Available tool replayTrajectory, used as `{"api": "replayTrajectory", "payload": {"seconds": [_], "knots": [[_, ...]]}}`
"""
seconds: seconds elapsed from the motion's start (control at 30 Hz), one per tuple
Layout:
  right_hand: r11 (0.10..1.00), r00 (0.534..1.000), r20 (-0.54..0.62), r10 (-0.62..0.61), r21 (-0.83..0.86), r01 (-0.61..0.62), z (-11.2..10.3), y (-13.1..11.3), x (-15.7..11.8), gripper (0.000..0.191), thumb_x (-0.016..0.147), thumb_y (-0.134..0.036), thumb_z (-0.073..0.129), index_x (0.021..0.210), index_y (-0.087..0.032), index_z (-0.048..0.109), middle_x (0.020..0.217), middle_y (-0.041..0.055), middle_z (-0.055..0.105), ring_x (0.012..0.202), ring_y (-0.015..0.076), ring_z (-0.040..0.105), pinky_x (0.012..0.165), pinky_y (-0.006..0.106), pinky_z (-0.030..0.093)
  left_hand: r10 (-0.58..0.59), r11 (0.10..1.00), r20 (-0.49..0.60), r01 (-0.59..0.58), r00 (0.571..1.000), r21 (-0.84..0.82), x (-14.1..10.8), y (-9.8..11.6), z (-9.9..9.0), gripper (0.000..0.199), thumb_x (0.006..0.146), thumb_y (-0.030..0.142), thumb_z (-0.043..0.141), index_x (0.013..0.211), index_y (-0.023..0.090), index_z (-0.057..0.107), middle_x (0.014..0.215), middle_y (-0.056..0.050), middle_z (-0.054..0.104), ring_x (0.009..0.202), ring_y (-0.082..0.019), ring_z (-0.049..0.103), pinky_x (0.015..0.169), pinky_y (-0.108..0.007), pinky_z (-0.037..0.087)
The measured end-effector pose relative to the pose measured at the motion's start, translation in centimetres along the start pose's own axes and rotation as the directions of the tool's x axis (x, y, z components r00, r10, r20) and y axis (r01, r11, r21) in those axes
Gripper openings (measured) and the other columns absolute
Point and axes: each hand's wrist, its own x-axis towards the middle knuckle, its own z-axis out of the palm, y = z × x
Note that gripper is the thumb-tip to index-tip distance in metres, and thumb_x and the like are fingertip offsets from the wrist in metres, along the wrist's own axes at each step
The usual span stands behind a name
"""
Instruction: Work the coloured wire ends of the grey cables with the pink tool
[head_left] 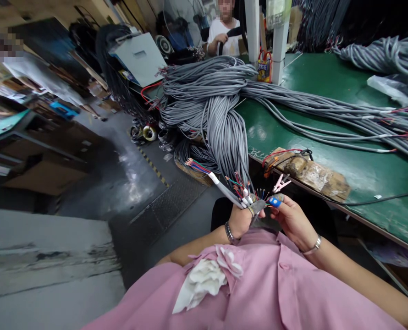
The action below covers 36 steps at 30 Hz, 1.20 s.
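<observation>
My left hand (241, 221) is closed around several grey cables (224, 189) just in front of my body. Their ends have white sleeves and fan out into thin coloured wires (199, 166), mostly red, blue and green. Grey wrapping covers its thumb. Close beside it, my right hand (295, 221) pinches thin coloured wires at the tips of thumb and finger; a blue cover (274, 202) sits on one fingertip. Exactly which wires lie in the pinch is too small to tell. A pink clip (280, 184) stands just beyond the right fingertips.
A thick grey cable bundle (224, 114) hangs over the near edge of the green table (328, 176). More cables (328, 107) stretch to the right. A taped wooden block (314, 176) lies by the edge. Across the table sits a person (229, 34); another stands at left.
</observation>
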Motion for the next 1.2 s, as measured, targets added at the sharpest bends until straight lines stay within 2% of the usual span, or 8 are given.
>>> {"api": "replayTrajectory", "payload": {"seconds": [0.3, 0.43, 0.53, 0.67, 0.8, 1.0, 1.2], "knots": [[0.985, 0.989, 0.119, 0.091, 0.134, -0.107, -0.2, 0.4, 0.4, 0.018, 0.072, -0.030, 0.077, 0.075, -0.019, 0.063, 0.062, -0.0036, 0.054, 0.055, 0.0079, 0.046, 0.055, 0.021, 0.041, 0.036, 0.992, 0.023, -0.033, 0.999, -0.120, 0.2, -0.1, -0.1, 0.037, 0.079, 0.042, 0.063, 0.057, 0.013, 0.064, 0.054, -0.004, 0.063, 0.053, -0.012, 0.056, 0.051, -0.024, 0.037], [0.977, 0.975, 0.184, 0.121, 0.154, -0.151, 0.0, 0.4, 0.7, 0.021, 0.072, -0.033, 0.076, 0.072, -0.019, 0.061, 0.058, -0.0039, 0.052, 0.054, 0.0089, 0.048, 0.055, 0.022, 0.042, 0.031, 0.994, 0.081, -0.022, 0.996, -0.107, 0.4, -0.3, -0.4, 0.037, 0.079, 0.040, 0.063, 0.054, 0.013, 0.063, 0.054, -0.005, 0.063, 0.054, -0.013, 0.056, 0.053, -0.025, 0.039], [0.981, 0.973, 0.204, 0.109, 0.138, -0.139, 0.1, 0.5, 0.8, 0.021, 0.075, -0.036, 0.073, 0.074, -0.019, 0.061, 0.058, -0.0031, 0.052, 0.055, 0.0100, 0.051, 0.053, 0.022, 0.041, 0.026, 0.996, 0.073, -0.019, 0.997, -0.090, 0.4, -0.4, -0.4, 0.036, 0.078, 0.039, 0.064, 0.053, 0.014, 0.063, 0.054, -0.004, 0.062, 0.055, -0.013, 0.057, 0.057, -0.025, 0.041], [0.988, 0.979, 0.184, 0.091, 0.108, -0.112, -0.2, 0.4, 0.5, 0.026, 0.081, -0.041, 0.065, 0.073, -0.017, 0.062, 0.066, 0.0006, 0.057, 0.059, 0.0111, 0.053, 0.055, 0.023, 0.042, 0.033, 0.994, 0.015, -0.031, 0.999, -0.105, 0.3, -0.4, -0.2, 0.034, 0.078, 0.038, 0.065, 0.054, 0.014, 0.063, 0.053, -0.004, 0.062, 0.055, -0.013, 0.057, 0.057, -0.026, 0.042], [0.995, 0.984, 0.164, 0.074, 0.052, -0.083, -0.4, 0.0, 0.2, 0.036, 0.085, -0.049, 0.056, 0.071, -0.016, 0.062, 0.064, 0.0007, 0.055, 0.058, 0.0111, 0.052, 0.055, 0.024, 0.041, 0.040, 0.994, 0.008, -0.039, 0.999, -0.102, 0.1, 0.0, 0.1, 0.031, 0.076, 0.037, 0.067, 0.056, 0.014, 0.064, 0.053, -0.003, 0.061, 0.055, -0.013, 0.056, 0.057, -0.025, 0.042], [1.000, 0.998, 0.053, 0.023, -0.005, -0.023, 0.0, -0.1, 0.1, 0.023, 0.074, -0.034, 0.074, 0.070, -0.017, 0.059, 0.057, -0.0045, 0.051, 0.051, 0.0078, 0.045, 0.052, 0.021, 0.037, 0.076, 0.996, 0.036, -0.074, 0.996, -0.053, -0.1, 0.6, 0.3, 0.033, 0.077, 0.036, 0.067, 0.053, 0.013, 0.063, 0.051, -0.003, 0.059, 0.053, -0.012, 0.055, 0.059, -0.026, 0.042], [0.999, 0.999, 0.037, 0.011, -0.034, -0.009, -0.2, 0.1, -0.1, 0.023, 0.072, -0.034, 0.076, 0.071, -0.016, 0.063, 0.063, -0.0022, 0.057, 0.053, 0.0072, 0.044, 0.053, 0.022, 0.037, 0.071, 0.997, -0.011, -0.071, 0.997, -0.010, -0.3, 0.8, 0.0, 0.034, 0.079, 0.033, 0.065, 0.051, 0.014, 0.062, 0.051, -0.003, 0.059, 0.052, -0.012, 0.055, 0.058, -0.026, 0.042]]}}
